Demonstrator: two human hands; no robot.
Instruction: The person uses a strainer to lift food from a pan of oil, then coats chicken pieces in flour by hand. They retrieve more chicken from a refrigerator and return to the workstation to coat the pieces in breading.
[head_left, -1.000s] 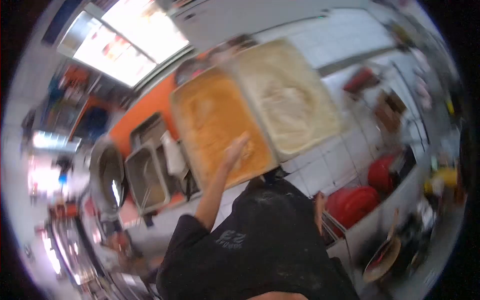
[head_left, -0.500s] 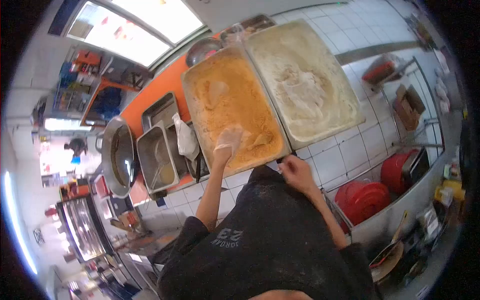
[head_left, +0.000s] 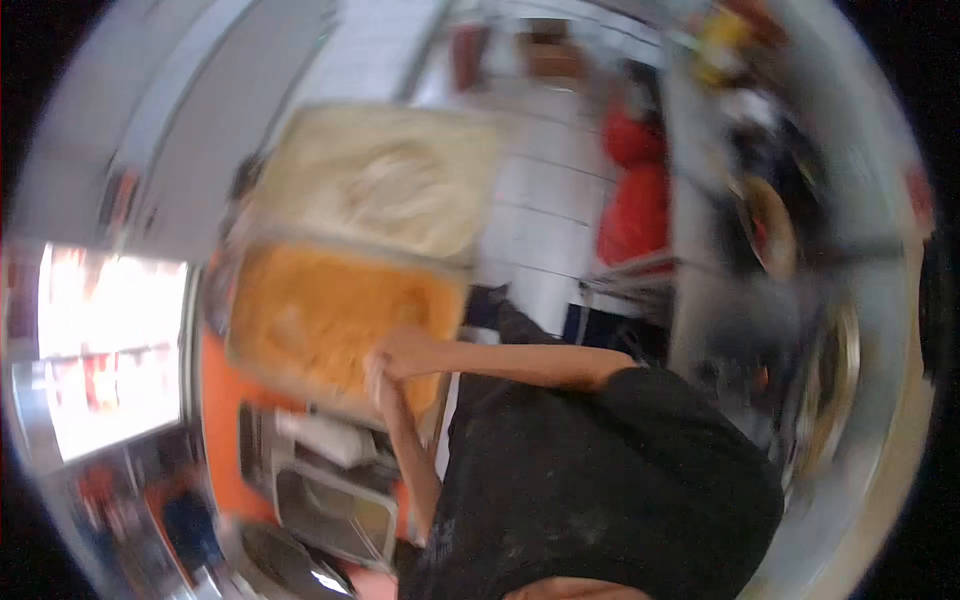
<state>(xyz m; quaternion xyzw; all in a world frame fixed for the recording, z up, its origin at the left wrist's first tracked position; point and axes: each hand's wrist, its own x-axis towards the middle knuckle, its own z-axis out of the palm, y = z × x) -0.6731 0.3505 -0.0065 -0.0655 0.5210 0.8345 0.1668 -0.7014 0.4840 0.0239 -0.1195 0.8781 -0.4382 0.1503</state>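
The picture is blurred and turned sideways. A metal tray of orange crumbs (head_left: 320, 310) lies beside a tray of pale flour (head_left: 380, 180) on a white tiled counter. My left hand (head_left: 378, 380) and my right hand (head_left: 408, 350) meet over the near edge of the crumb tray and touch each other. My right forearm reaches across from my black shirt, and my left forearm comes up from below. The blur hides what the fingers hold and how they are set.
Empty steel pans (head_left: 330, 500) sit past the crumb tray on an orange counter (head_left: 215, 400). Red tubs (head_left: 630, 210) stand under a shelf to the right. A bright window (head_left: 110, 350) is at the left.
The view has swung round sharply and blurred. My right hand has moved from my shirt front to my left hand at the crumb tray's edge. My left hand has stayed at that edge.
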